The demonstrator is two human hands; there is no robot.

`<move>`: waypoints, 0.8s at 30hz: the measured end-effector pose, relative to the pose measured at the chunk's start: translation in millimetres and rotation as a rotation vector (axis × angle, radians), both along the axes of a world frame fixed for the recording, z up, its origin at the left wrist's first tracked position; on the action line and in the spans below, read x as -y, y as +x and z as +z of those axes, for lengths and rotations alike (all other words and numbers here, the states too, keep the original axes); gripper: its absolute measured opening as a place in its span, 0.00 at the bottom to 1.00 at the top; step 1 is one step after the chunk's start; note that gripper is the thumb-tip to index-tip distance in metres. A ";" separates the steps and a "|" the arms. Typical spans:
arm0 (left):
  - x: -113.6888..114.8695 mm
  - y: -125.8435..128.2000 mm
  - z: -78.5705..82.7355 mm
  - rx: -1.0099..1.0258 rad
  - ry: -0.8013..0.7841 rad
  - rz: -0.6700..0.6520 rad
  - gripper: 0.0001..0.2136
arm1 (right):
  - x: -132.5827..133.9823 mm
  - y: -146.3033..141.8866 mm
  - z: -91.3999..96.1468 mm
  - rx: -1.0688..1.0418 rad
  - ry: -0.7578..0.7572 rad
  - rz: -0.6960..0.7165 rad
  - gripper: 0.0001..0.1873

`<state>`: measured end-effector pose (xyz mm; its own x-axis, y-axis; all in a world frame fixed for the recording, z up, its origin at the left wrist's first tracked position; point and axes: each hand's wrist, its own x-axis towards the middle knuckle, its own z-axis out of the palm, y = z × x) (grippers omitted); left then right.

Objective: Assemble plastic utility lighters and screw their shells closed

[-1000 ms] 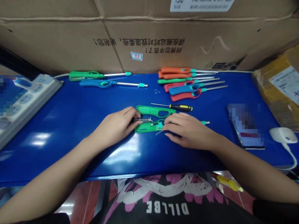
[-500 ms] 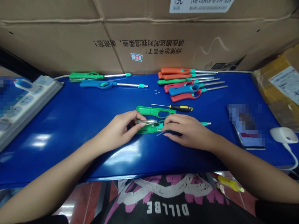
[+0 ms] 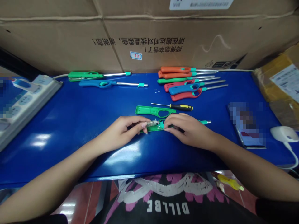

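Observation:
My left hand (image 3: 125,133) pinches a small clear fuel tank (image 3: 152,123) between thumb and fingers, over one end of an opened green lighter half (image 3: 152,128). Its tip sits beside the teal trigger (image 3: 161,125). My right hand (image 3: 189,127) is closed on that lighter at the trigger, and its fingers cover the middle. The teal-collared nozzle end (image 3: 206,122) sticks out past the right hand. The other green shell half (image 3: 144,110) lies just behind, inner side up. A black and yellow screwdriver (image 3: 182,107) rests behind it.
Several finished-looking lighters (image 3: 179,80) lie at the back right. A green lighter (image 3: 81,75) and a blue lighter (image 3: 95,84) lie back left. Tiny pins (image 3: 157,91) are on the blue table (image 3: 112,105). A phone (image 3: 245,127), a white charger (image 3: 283,133) and a power strip (image 3: 25,99) flank them.
My left hand has moved slightly right and down with the tank, bringing it closer to the trigger. The dark strip by my right fingers no longer shows.

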<state>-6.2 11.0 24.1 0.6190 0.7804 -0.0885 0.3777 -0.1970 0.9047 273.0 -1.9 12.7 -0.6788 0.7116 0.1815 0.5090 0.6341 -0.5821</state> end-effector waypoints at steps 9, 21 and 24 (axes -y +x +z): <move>0.0 1.5 -5.7 -0.029 0.192 0.007 0.10 | 2.9 -2.0 3.8 -0.123 -0.174 -0.102 0.02; 2.3 7.2 -2.3 0.131 0.051 0.168 0.09 | 4.2 -3.6 1.1 -0.176 -0.128 -0.063 0.05; 4.1 10.5 -3.4 0.176 -0.122 0.230 0.08 | 3.5 -4.3 0.1 -0.181 -0.126 -0.046 0.05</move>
